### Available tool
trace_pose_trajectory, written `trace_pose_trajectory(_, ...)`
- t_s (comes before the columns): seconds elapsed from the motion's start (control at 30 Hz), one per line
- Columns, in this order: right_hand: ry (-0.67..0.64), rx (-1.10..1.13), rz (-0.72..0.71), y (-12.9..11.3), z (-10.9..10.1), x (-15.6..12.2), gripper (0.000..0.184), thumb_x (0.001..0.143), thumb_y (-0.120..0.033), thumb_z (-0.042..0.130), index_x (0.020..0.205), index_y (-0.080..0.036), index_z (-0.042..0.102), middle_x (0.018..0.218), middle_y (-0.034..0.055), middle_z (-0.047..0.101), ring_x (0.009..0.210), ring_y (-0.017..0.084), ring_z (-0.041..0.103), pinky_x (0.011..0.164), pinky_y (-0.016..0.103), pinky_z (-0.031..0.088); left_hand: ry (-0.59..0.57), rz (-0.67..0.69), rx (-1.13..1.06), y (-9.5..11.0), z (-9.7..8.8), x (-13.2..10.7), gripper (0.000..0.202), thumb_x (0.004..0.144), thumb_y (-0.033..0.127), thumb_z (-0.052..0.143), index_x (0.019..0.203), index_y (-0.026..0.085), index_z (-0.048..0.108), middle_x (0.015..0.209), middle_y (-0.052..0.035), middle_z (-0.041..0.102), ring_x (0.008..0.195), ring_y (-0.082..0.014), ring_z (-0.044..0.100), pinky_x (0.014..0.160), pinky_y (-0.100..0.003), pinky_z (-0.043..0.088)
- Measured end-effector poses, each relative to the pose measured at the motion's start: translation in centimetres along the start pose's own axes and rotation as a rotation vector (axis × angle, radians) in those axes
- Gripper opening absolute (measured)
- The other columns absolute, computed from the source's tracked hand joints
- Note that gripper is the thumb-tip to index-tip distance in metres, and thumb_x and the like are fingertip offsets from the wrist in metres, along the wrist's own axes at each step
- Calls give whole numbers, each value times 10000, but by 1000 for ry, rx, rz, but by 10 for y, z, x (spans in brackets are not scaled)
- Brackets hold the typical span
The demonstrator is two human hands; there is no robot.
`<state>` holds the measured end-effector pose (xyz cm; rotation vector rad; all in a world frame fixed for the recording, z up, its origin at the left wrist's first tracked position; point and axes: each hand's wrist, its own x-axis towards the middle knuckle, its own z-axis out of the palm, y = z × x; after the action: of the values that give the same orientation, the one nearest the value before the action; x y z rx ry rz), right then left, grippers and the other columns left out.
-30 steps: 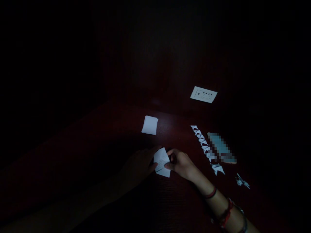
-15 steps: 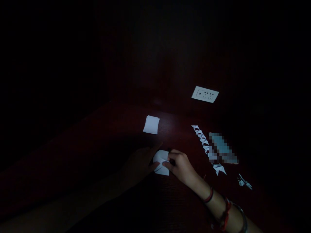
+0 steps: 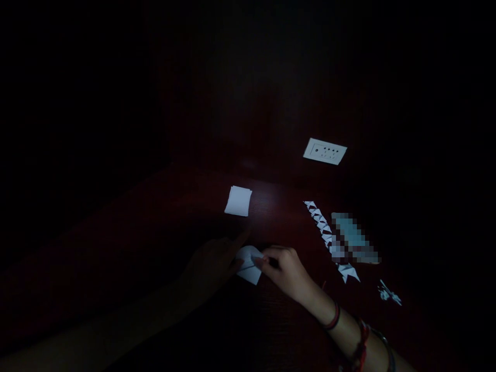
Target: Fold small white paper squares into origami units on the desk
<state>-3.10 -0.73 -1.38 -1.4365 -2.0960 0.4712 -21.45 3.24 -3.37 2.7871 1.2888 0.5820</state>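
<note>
The scene is very dark. My left hand [image 3: 211, 263] and my right hand [image 3: 284, 271] meet over a small white piece of paper [image 3: 248, 264] on the dark red table [image 3: 163, 222]. The right fingers pinch the paper's right edge, bending it over. The left hand presses the paper's left side, its fingers barely visible in shadow. Red and dark bracelets ring my right wrist [image 3: 349, 330].
A small stack of white paper squares [image 3: 237, 201] lies farther back. To the right runs a row of folded white paper triangles [image 3: 329, 237] beside a blurred bluish object [image 3: 354, 240]. A small paper scrap [image 3: 388, 294] lies far right. A white wall socket [image 3: 324, 151] is behind.
The paper has been folded down smaller and has shifted slightly left and toward me, with both hands following it.
</note>
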Motion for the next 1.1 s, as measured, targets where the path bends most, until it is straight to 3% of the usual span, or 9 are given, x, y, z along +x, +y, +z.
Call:
trace_pose_trajectory(0.17,-19,11,-11,0,3,-2,249,834,-241,461,650,-157,606,681,4,546,649,99,510,601,195,365,-30,-23,-109,0,0,6,507,848,239,421,1320,252,236,948,-34,585,840,-182,566,731,-299,428)
trace_pose_trajectory(0.4,-38,-6,-27,1,5,-4,184,818,-231,491,734,-169,642,752,24,558,729,120,506,655,217,384,-95,-87,-416,-2,-6,1,577,833,360,442,1333,251,176,908,9,621,783,-142,600,685,-248,453)
trace_pose_trajectory(0.6,-67,7,-64,4,3,-3,232,845,-210,443,715,-165,629,775,25,543,746,114,506,690,216,387,-80,-5,-406,1,-3,-6,534,815,265,467,1299,280,242,982,27,618,882,-136,584,758,-253,442)
trace_pose_trajectory(0.8,-87,28,-86,6,-1,-4,197,827,-176,469,702,-163,620,752,13,545,718,106,510,662,205,390,-104,43,-410,-3,2,-9,570,822,256,462,1316,300,181,1019,30,610,904,-131,580,763,-255,445)
trace_pose_trajectory(1.1,-89,81,-65,4,-2,-4,174,813,-173,487,719,-173,633,741,6,563,701,102,525,636,195,390,-135,32,-405,-1,-1,-9,534,828,260,437,1314,288,215,963,13,618,857,-148,589,744,-266,446)
